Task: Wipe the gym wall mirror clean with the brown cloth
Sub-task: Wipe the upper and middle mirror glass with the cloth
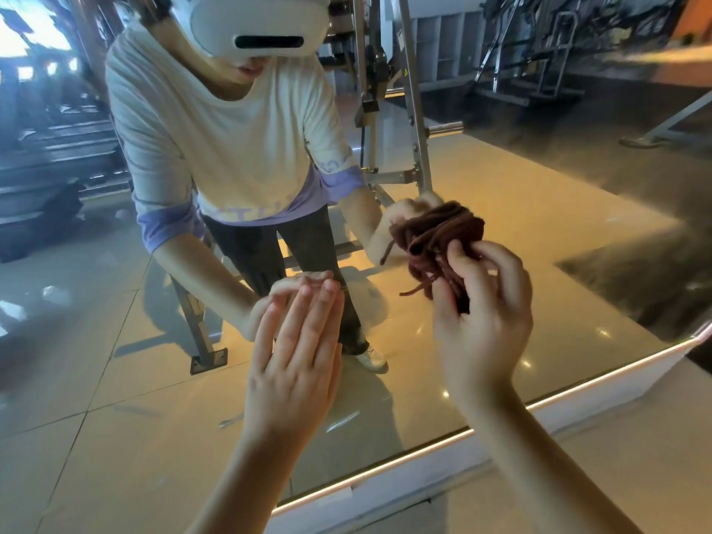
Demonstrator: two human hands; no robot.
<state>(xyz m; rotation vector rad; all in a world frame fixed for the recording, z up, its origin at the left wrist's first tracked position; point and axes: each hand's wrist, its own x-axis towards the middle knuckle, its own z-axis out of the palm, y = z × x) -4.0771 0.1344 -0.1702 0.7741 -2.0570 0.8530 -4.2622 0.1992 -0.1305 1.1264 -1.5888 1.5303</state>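
Note:
The wall mirror fills most of the view and reflects me and the gym behind. My right hand grips a bunched brown cloth of stringy strands and holds it against the glass, right of centre. My left hand lies flat on the mirror with straight fingers, low and left of the cloth. Each hand meets its own reflection at the glass.
The mirror's bottom edge runs diagonally with a lit strip above a white baseboard. Tiled floor lies below it. Reflected in the glass are a metal weight rack, treadmills at the left and other gym machines at the top right.

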